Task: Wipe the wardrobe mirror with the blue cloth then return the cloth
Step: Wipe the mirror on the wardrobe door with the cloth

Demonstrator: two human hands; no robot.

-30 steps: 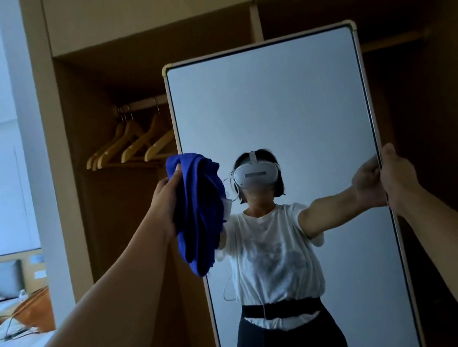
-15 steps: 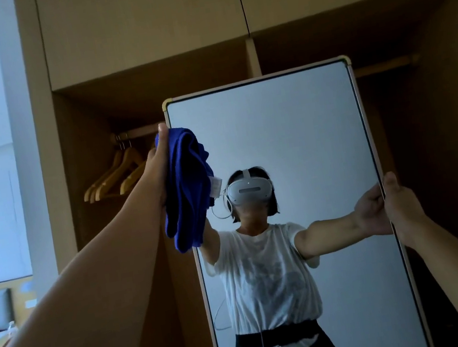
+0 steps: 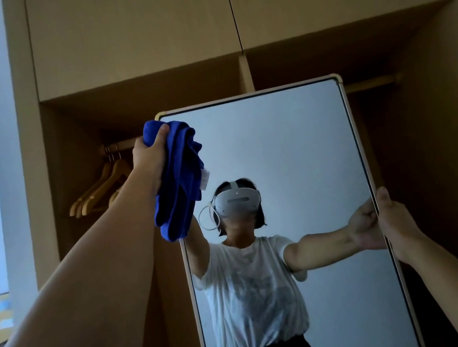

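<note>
2 hands are up at the mirror (image 3: 292, 148): the left hand (image 3: 149, 156) grips the bunched cloth (image 3: 178, 181) at the top left corner, and the right hand (image 3: 394, 222) curls round the right edge. Wiping looks about to start; next, the cloth needs spreading and pressing flat on the glass. Whether it touches yet is unclear. The mirror's bottom is cut off.

Open wooden wardrobe (image 3: 351, 43) — rail (image 3: 118, 145) inside carries wooden hangers (image 3: 98, 191); mirror (image 3: 292, 148) stands in front.
</note>
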